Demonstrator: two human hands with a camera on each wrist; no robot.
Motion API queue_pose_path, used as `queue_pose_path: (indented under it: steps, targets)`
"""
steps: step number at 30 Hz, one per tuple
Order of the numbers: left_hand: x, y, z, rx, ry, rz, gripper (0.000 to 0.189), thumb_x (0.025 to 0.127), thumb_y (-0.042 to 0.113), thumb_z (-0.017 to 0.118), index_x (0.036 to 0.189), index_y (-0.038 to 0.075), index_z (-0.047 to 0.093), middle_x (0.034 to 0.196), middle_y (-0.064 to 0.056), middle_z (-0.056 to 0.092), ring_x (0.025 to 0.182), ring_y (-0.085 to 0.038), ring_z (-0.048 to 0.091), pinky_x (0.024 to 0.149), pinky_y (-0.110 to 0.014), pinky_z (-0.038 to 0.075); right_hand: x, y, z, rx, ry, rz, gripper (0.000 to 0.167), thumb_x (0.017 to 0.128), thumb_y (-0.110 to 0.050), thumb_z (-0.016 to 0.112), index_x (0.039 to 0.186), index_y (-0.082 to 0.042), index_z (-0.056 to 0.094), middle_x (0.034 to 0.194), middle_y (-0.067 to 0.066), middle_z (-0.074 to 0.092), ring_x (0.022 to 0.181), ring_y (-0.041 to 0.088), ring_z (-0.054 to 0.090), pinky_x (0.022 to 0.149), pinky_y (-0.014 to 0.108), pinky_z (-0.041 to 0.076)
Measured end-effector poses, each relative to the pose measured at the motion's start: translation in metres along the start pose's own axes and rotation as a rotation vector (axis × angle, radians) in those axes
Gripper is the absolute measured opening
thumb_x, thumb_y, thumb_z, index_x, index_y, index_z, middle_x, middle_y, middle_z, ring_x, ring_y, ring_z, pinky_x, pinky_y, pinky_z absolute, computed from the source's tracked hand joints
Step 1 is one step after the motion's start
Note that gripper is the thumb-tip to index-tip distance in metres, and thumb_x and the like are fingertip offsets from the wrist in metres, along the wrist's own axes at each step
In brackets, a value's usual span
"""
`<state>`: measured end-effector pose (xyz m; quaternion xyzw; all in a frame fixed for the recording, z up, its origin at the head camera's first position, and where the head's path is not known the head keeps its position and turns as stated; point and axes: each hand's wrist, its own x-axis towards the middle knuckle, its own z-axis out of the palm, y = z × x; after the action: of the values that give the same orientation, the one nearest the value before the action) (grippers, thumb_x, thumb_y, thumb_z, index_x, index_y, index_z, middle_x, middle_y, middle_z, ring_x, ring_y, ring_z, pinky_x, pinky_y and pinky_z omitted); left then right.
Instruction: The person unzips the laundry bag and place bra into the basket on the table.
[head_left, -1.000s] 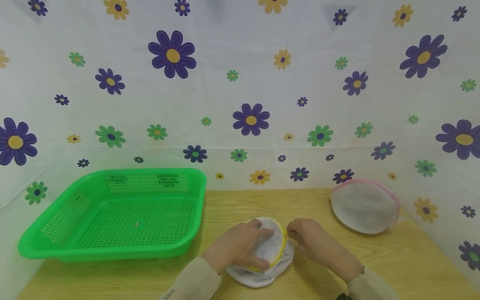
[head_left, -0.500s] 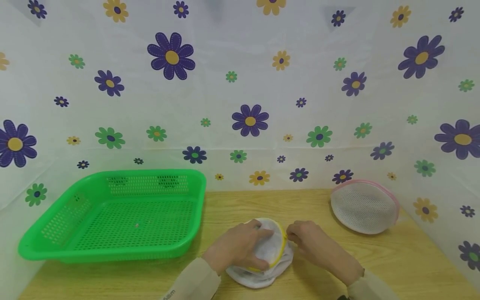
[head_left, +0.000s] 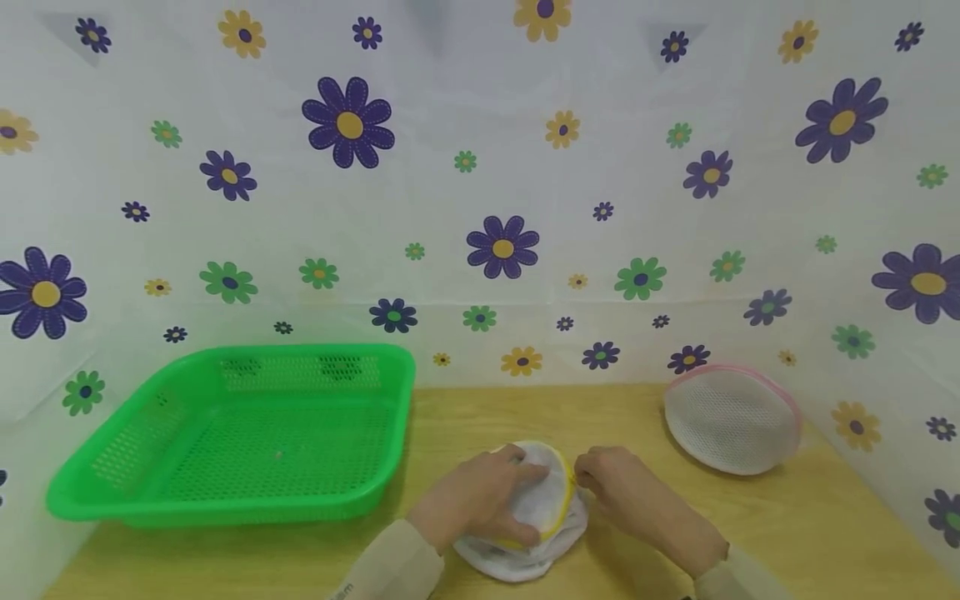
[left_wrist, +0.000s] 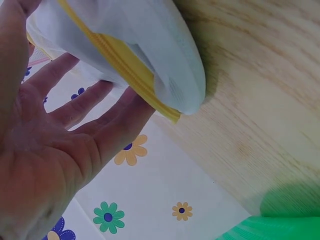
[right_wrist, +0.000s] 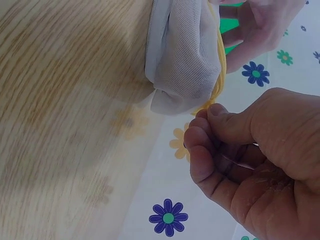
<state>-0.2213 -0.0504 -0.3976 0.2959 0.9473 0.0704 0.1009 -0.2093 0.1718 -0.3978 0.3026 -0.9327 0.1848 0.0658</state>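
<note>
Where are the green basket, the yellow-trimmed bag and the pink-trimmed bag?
Green basket (head_left: 225, 510): head view, on its front rim.
Yellow-trimmed bag (right_wrist: 189, 60): right wrist view, on its pale mesh side.
Pink-trimmed bag (head_left: 731, 423): head view, on the middle of its mesh.

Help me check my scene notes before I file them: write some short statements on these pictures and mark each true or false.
1. The right hand pinches at the yellow edging of the white mesh bag. True.
2. The left hand is clear of that bag. False: it touches it.
3. The green basket stands to the right of both hands. False: it stands to their left.
4. The pink-edged bag is apart from both hands. True.
5. The table has a wood-grain look. True.
</note>
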Motion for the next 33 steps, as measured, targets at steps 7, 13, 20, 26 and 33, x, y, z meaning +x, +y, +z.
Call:
queue_pose_path:
  steps: [7,13,20,26,33]
  targets:
    - [0.0026,0.0001,0.0035,0.003,-0.012,-0.009,0.076,0.078,0.06,0.08,0.146,0.04,0.054,0.153,-0.004,0.051,0.124,-0.027,0.061,0.102,-0.045,0.055,-0.0019,-0.0003,0.0027,0.009,-0.024,0.023,0.018,0.087,0.007,0.068,0.082,-0.01,0.068,0.076,-0.003,0.063,0.069,0.003,0.053,0.062,0.023,0.05]
    - [0.0001,0.0008,0.0047,0.016,0.005,0.005,0.077,0.078,0.059,0.08,0.147,0.038,0.053,0.153,-0.005,0.051,0.124,-0.028,0.061,0.101,-0.043,0.055,-0.004,0.0,0.0036,0.007,-0.009,0.007,0.018,0.089,0.007,0.068,0.081,-0.01,0.066,0.076,-0.003,0.061,0.069,0.002,0.052,0.061,0.022,0.05]
    - [-0.0006,0.0014,0.0022,0.012,0.01,0.005,0.077,0.078,0.058,0.08,0.148,0.038,0.053,0.154,-0.005,0.049,0.124,-0.031,0.061,0.1,-0.044,0.056,-0.0033,-0.0002,0.002,-0.035,0.012,-0.025,0.018,0.087,0.008,0.069,0.082,-0.009,0.066,0.076,-0.002,0.062,0.07,0.004,0.056,0.062,0.023,0.052]
    - [-0.0022,0.0016,0.003,0.041,0.025,0.018,0.078,0.078,0.058,0.079,0.149,0.036,0.052,0.154,-0.007,0.05,0.125,-0.031,0.061,0.101,-0.043,0.055,-0.0042,-0.002,0.0038,-0.066,0.048,-0.057,0.018,0.084,0.009,0.071,0.081,-0.008,0.067,0.075,-0.001,0.063,0.069,0.008,0.06,0.062,0.024,0.053]
    - [-0.0016,0.0008,0.0029,0.035,0.013,0.02,0.079,0.079,0.058,0.079,0.15,0.036,0.051,0.155,-0.007,0.048,0.127,-0.031,0.06,0.103,-0.044,0.054,-0.0045,-0.0033,0.0028,-0.065,0.052,-0.065,0.019,0.085,0.01,0.07,0.081,-0.008,0.066,0.074,-0.002,0.062,0.069,0.006,0.058,0.061,0.023,0.052]
